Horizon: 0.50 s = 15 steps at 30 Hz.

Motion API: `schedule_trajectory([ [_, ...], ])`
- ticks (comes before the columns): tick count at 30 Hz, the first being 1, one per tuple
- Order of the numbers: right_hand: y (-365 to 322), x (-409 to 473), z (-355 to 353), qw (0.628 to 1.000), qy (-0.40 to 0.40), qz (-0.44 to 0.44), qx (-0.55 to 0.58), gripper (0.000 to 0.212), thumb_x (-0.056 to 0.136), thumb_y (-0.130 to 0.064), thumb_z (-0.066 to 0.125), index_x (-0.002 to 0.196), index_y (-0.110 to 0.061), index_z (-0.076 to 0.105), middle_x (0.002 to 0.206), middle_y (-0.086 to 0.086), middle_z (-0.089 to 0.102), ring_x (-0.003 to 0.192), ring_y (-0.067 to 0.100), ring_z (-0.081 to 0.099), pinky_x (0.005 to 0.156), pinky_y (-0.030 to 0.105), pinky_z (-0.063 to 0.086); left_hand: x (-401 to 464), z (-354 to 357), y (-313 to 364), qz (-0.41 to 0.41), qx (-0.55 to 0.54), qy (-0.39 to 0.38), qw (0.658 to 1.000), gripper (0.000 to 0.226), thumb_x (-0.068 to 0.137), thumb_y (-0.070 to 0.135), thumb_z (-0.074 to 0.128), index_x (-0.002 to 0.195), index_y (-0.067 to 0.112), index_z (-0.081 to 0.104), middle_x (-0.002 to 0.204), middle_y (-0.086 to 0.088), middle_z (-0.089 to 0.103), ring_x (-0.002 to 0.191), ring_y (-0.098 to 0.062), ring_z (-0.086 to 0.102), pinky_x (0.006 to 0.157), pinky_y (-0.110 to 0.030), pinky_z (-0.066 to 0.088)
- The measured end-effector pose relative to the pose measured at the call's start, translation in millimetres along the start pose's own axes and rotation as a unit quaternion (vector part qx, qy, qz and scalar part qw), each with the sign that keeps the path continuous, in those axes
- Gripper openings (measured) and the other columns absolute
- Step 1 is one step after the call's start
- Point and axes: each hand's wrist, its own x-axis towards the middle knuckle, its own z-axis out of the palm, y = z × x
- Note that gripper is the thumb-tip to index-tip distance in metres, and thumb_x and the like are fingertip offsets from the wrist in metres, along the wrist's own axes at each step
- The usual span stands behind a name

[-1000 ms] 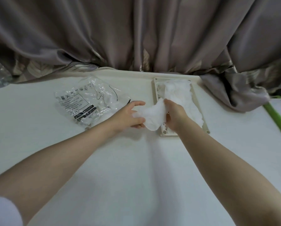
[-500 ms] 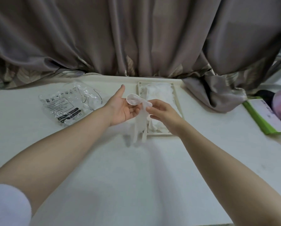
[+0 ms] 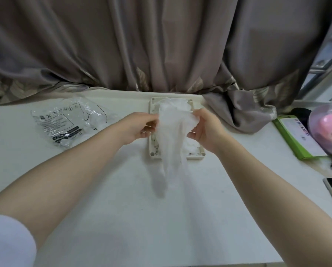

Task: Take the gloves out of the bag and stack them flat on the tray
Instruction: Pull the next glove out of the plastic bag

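Observation:
A thin translucent white glove [image 3: 171, 143] hangs in the air over the near part of the tray, its fingers drooping toward the table. My left hand [image 3: 138, 128] pinches its cuff on the left and my right hand [image 3: 205, 130] grips the cuff on the right. Under it lies the cream rectangular tray [image 3: 152, 151] with a crumpled pile of white gloves [image 3: 190, 146] in it. The clear printed plastic bag [image 3: 69, 122] lies flat on the table to the left, apart from both hands.
The white table [image 3: 142, 218] runs to a grey-brown curtain [image 3: 161, 45] at the back; a curtain fold [image 3: 244, 110] rests on the table right of the tray. A green-edged box [image 3: 296, 137] and a pink-and-clear lidded object [image 3: 328, 130] sit at the right edge.
The glove, bunched between my hands earlier, has been lifted and pulled open by the cuff. It now hangs long over the tray. My left hand has closed on it.

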Motion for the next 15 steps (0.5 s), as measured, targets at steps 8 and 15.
schedule_trajectory([
  [8,-9,-5,-17,0.993,-0.058,-0.044,-0.092,0.022,0.095,-0.008,0.042,0.097,0.004,0.060,0.086,0.016,0.064,0.077,0.030,0.067,0.077,0.035,0.057,-13,50,13,0.132,-0.021,-0.109,0.985,0.014,0.089,0.021,0.050,0.093,0.011,0.059,0.093,-0.002,0.064,0.088,-0.015,0.063,0.083,-0.027,0.050],
  [15,-7,0,-31,0.983,-0.093,-0.049,-0.151,0.037,0.080,-0.002,0.040,0.105,-0.007,0.068,0.070,0.006,0.051,0.059,0.016,0.045,0.057,0.025,0.044,2,64,2,0.159,0.051,-0.128,0.978,0.026,0.089,0.016,0.063,0.114,0.008,0.062,0.101,-0.005,0.069,0.096,-0.015,0.066,0.082,-0.024,0.052],
])
